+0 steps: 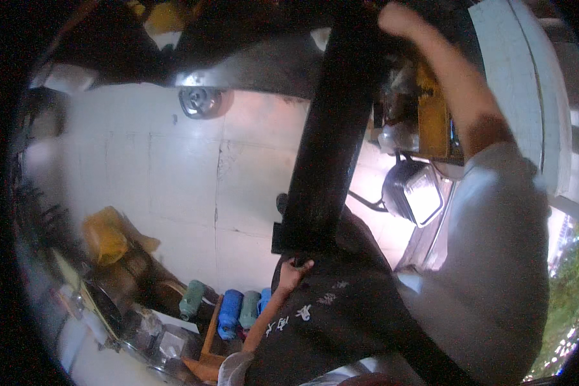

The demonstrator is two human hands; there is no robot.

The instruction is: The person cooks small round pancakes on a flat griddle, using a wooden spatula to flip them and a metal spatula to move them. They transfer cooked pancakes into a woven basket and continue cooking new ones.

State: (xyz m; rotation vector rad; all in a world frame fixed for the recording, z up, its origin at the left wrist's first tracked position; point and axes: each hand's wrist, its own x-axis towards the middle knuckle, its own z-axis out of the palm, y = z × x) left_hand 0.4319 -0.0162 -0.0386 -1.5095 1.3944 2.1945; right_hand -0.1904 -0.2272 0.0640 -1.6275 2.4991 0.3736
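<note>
A long dark board-like object [328,154] runs from the top of the head view down to the front of my black apron [337,304], which bears white writing. My left hand [293,275] is closed around a small dark part at its lower end. A dark block [276,237] juts out at that end, on the left side. My right arm reaches up to the far end, where my right hand [399,20] is blurred and looks like a fist. What its fingers hold or touch is lost in the dark there.
Several green and blue thermos flasks [229,313] stand at lower left beside a wooden frame [211,333]. A yellow bag-like thing [105,236] lies left. A round metal object [200,101] sits on the pale tiled floor [183,178]. At right is a square-topped seat or container [417,193].
</note>
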